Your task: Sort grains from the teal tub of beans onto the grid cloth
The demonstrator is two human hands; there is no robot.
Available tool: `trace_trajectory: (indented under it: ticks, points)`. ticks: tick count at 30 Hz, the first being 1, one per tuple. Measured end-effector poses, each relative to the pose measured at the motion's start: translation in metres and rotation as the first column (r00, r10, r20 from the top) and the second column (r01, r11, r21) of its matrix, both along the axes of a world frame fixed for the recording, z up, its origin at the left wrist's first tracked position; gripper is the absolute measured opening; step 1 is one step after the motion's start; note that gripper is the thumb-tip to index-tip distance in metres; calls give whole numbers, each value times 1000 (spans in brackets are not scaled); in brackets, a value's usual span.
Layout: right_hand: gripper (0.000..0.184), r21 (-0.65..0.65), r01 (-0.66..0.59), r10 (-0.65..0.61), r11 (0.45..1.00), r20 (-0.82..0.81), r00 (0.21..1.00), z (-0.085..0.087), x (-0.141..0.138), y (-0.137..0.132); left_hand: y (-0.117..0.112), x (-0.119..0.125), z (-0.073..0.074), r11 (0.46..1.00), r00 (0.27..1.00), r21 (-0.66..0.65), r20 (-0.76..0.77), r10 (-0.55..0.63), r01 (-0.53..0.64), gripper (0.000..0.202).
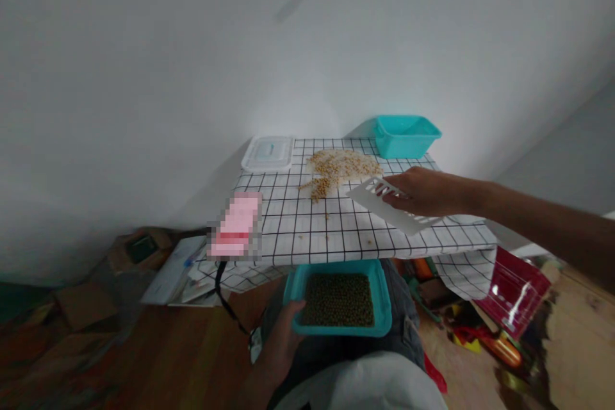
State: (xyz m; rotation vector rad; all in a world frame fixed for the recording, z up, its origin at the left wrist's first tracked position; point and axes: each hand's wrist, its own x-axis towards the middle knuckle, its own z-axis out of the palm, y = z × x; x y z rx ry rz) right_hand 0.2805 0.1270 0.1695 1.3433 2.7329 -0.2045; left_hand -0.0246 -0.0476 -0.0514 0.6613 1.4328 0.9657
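Note:
My right hand [421, 191] is closed on a flat white slotted plastic piece [372, 198], held just over the checked tablecloth [307, 224], right of a loose pile of yellowish beans [336, 170]. My left hand [283, 333] grips the near left corner of a teal tray [382, 307] filled with green beans [339, 300]. That tray rests on my lap below the table's front edge.
An empty teal tub [406, 136] stands at the table's back right, against the wall. A clear lidded box [268, 154] sits at the back left. A blurred pink item [235, 225] lies at the left edge. Papers, boxes and colourful clutter cover the wooden floor.

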Motion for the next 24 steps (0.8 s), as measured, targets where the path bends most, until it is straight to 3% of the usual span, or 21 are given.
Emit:
trace_trajectory:
  ticks: [3,7,10,15,19,24]
  points:
    - [22,-66,33,-33,997,-2,999,-4,12,-9,1,9,0,997,999,79,-48,19,-15,46]
    - [16,-103,49,-53,994,-42,998,-16,3,1,1,12,6,998,1000,54,22,20,-21,43]
    - [17,-92,38,-44,995,-68,997,-25,-18,16,-2,11,8,997,992,38,108,65,-70,41]
    - [18,-69,-78,75,995,-42,996,-32,-63,26,-11,9,0,987,991,100,41,125,-129,51]
    - [20,-13,-168,168,986,-4,986,-30,-95,11,-10,10,-3,980,987,124,58,151,-158,52]
    - [18,-64,-199,197,978,-32,980,-25,-116,-12,-2,10,3,985,988,76,8,151,-152,43]
